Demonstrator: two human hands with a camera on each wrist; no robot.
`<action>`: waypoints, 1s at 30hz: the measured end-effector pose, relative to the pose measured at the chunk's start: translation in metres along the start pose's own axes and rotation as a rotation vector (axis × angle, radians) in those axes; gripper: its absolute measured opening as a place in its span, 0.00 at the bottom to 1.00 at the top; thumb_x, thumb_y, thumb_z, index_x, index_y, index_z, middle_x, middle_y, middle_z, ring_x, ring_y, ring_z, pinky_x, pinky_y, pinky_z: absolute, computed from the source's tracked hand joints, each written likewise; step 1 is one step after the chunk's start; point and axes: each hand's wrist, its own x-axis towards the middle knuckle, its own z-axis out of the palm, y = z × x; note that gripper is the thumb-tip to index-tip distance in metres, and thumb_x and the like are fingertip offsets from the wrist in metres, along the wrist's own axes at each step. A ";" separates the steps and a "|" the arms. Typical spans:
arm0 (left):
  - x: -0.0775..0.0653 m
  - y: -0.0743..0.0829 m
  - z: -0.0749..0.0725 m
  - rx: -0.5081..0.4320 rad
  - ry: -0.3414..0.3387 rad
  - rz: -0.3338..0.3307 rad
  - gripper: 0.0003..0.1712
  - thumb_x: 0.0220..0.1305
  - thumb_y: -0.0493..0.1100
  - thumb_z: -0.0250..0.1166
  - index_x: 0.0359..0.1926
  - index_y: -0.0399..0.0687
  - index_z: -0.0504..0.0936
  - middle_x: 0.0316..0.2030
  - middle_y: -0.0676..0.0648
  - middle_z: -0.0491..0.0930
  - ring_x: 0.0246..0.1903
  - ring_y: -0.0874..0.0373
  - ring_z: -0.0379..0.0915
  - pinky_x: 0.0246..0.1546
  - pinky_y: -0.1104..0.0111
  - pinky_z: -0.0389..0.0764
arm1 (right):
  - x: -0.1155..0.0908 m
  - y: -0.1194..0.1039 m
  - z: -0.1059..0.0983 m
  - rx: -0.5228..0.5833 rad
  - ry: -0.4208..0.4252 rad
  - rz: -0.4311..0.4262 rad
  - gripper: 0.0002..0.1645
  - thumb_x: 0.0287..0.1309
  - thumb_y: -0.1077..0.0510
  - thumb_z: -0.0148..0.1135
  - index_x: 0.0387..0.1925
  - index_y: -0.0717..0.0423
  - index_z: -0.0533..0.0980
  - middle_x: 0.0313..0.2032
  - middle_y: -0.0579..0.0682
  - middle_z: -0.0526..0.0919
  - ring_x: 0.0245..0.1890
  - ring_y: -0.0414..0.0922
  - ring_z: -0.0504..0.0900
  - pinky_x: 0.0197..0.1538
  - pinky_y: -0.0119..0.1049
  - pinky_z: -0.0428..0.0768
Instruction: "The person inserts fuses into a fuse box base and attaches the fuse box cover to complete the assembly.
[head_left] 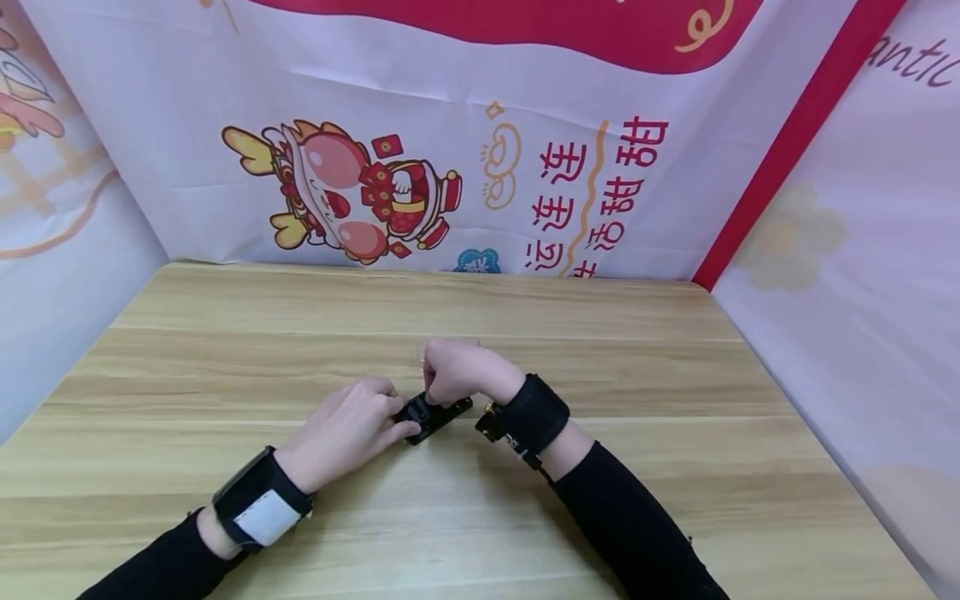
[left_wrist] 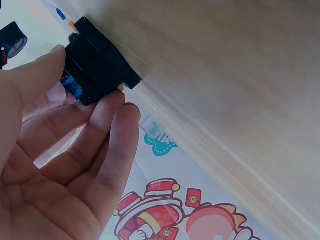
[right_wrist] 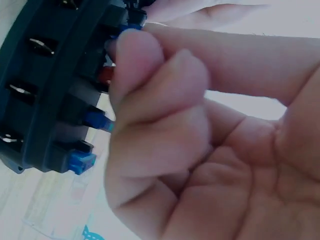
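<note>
A black fuse block (head_left: 415,413) with a row of small coloured blade fuses lies at a slant above the table. My left hand (head_left: 347,421) holds its left end, thumb on one side and fingers on the other; the left wrist view shows its dark back (left_wrist: 97,60). Over its far side my right hand (head_left: 459,372) bends down with fingers curled, thumb and forefinger pinching at a fuse that they mostly hide. In the right wrist view, blue fuses (right_wrist: 82,161) and a reddish fuse (right_wrist: 106,75) stand in the slots, and metal terminals (right_wrist: 21,90) show along the block.
A clear plastic piece (head_left: 468,342) lies on the wood-grain table (head_left: 247,350) just behind my right hand. Printed cloth (head_left: 465,92) hangs along the back edge, with more cloth at both sides.
</note>
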 end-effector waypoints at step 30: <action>0.000 0.001 0.002 0.017 -0.013 -0.007 0.13 0.55 0.48 0.76 0.25 0.46 0.85 0.25 0.52 0.73 0.23 0.63 0.64 0.21 0.71 0.67 | 0.000 0.005 0.002 0.032 0.020 0.042 0.11 0.56 0.63 0.70 0.19 0.55 0.83 0.16 0.46 0.81 0.19 0.41 0.79 0.26 0.32 0.74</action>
